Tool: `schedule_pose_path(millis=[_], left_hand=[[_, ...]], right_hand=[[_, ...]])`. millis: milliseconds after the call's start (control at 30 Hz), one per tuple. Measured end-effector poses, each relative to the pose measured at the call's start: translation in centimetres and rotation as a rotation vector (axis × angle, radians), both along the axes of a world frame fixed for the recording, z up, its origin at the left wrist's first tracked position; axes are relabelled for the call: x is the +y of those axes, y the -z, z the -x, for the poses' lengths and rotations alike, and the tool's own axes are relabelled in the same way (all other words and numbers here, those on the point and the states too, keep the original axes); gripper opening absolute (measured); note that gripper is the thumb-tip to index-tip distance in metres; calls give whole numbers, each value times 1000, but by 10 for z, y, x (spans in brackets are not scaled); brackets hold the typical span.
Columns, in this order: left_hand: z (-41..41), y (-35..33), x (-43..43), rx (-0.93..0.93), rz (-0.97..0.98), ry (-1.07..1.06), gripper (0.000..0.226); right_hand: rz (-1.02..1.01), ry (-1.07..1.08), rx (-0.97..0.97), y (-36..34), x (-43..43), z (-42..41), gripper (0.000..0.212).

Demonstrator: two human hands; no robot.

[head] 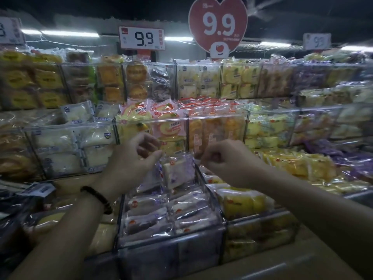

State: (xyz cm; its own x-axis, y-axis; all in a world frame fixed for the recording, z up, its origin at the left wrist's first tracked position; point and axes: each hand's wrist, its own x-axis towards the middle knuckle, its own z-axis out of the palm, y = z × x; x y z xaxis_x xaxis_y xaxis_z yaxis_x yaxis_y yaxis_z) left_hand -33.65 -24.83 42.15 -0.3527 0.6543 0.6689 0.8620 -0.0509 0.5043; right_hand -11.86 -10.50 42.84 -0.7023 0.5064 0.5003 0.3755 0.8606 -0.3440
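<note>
My left hand (137, 158) and right hand (220, 161) each pinch a top corner of a wrapped sandwich-bread packet (177, 172), hanging at frame centre just above its clear bin (171, 242) of matching packets, seemingly not yet set down.

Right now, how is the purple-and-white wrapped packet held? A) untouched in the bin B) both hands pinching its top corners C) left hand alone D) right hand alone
B: the left hand and the right hand each pinch a top corner of the packet with their fingers.
</note>
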Motion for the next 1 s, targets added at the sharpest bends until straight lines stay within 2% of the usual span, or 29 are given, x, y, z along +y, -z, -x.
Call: schedule_pose_path(millis=[67, 167, 300, 400, 567, 800, 867, 967, 1000], left_hand=[[-47, 6, -8, 1, 75, 171, 7], [-106, 30, -9, -117, 198, 417, 7], [-168, 87, 17, -201, 417, 580, 4], [-208, 143, 47, -259, 590, 698, 6], [-255, 239, 104, -223, 921, 786, 13], [-310, 342, 193, 189, 1222, 866, 27], [-326, 372, 212, 131, 1257, 913, 25], [-337, 413, 229, -116, 1287, 874, 19], [-338, 422, 233, -86, 1284, 858, 18]], right_hand=[[52, -45, 75, 2, -11, -30, 13], [149, -118, 88, 19, -20, -81, 5], [204, -88, 38, 68, -14, -146, 6], [340, -27, -13, 123, -1, -190, 8], [585, 148, -114, 240, 31, -258, 8], [877, 439, -270, 385, 70, -321, 12], [987, 515, -297, 423, 80, -329, 15], [1130, 553, -404, 474, 93, -335, 22], [1161, 559, -453, 489, 97, -335, 26]])
